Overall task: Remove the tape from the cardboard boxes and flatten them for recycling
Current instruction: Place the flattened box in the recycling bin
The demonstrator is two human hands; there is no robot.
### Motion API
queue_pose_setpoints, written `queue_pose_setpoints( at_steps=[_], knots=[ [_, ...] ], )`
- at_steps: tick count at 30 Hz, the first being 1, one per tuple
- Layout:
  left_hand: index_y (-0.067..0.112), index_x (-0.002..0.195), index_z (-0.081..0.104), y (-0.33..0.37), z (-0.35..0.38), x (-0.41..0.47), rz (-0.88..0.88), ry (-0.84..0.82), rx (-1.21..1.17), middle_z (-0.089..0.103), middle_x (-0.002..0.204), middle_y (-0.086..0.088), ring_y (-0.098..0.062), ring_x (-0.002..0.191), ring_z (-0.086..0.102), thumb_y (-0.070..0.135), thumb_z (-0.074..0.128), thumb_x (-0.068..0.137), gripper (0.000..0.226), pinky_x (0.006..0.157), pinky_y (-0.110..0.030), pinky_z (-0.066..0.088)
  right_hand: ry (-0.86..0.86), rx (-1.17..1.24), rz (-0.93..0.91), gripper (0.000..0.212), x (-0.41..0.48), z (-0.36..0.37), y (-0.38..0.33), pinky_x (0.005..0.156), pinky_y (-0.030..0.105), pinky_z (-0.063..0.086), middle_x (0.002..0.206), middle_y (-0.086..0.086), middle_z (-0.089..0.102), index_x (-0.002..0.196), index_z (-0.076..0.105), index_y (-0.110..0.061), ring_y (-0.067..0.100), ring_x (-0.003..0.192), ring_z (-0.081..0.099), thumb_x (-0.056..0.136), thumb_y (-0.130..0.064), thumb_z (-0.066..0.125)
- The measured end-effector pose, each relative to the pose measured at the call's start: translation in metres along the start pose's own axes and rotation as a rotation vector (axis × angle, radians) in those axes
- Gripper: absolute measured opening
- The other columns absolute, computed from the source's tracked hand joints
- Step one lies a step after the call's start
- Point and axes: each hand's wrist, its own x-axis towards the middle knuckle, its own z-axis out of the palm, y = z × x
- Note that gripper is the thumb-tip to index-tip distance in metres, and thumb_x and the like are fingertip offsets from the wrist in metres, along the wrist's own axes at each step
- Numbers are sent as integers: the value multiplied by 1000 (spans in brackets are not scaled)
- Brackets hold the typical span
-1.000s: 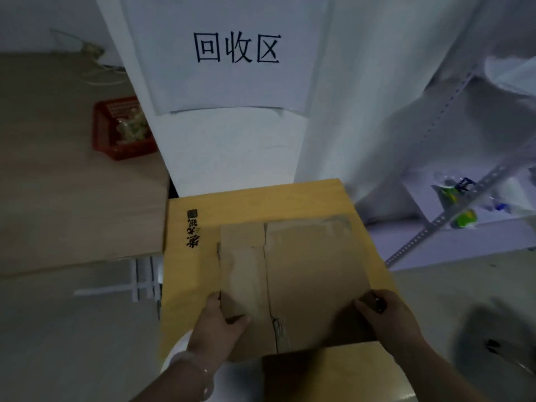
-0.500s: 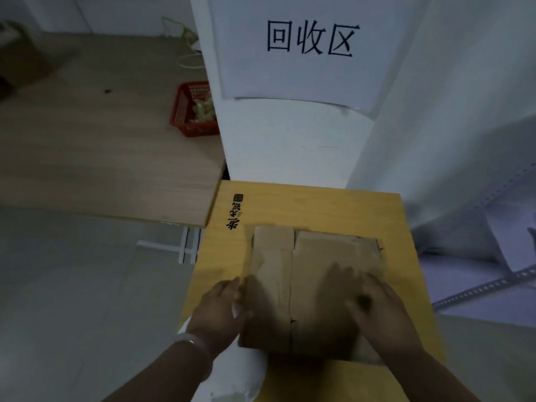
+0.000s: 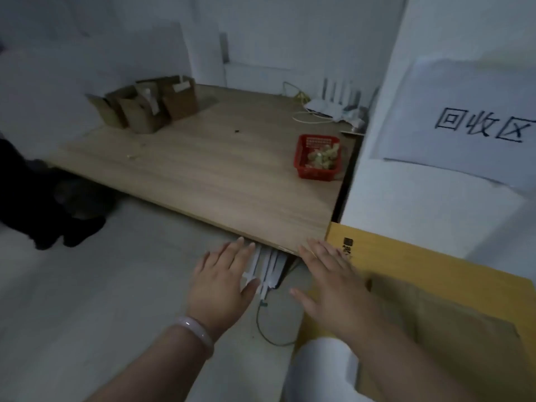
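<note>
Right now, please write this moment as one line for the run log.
left hand: open, empty | right hand: open, empty | flattened cardboard box: lying on yellow surface | standing cardboard boxes: far on wooden table

The left hand [image 3: 223, 281] and the right hand [image 3: 333, 288] are uncovered, and so are the left forearm [image 3: 150, 364] and the right forearm [image 3: 406, 361], bare all the way to the lower edge of the view. Round the left wrist sits a bangle [image 3: 197, 332]: one smooth, thick, rounded closed ring, pale pinkish-white and slightly translucent, plain and glossy, with a small bright glint on its upper side. The fingernails [image 3: 293, 291] look short, though the dim, soft picture hides finer detail
</note>
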Motion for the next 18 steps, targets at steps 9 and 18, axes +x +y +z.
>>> queue_pose_setpoints(
  at_steps=[9, 18],
  knots=[
    [23, 132, 55, -209, -105, 0, -128, 202, 111, 54, 137, 0, -26, 126, 51, 45, 73, 73, 66, 103, -49, 40, 87, 4, -141, 81, 138, 27, -211, 114, 27, -16, 161, -11, -4, 151, 1, -37, 2, 142, -17, 84, -70, 33],
    [27, 134, 52, -326, -135, 22, -222, 295, 144, 50, 141, 3, -22, 132, 44, 50, 66, 78, 62, 109, -50, 32, 125, -1, -250, 80, 233, 52, -311, 117, 29, -11, 161, -11, -1, 151, 2, -37, 3, 144, -14, 84, -68, 34]
  ],
)
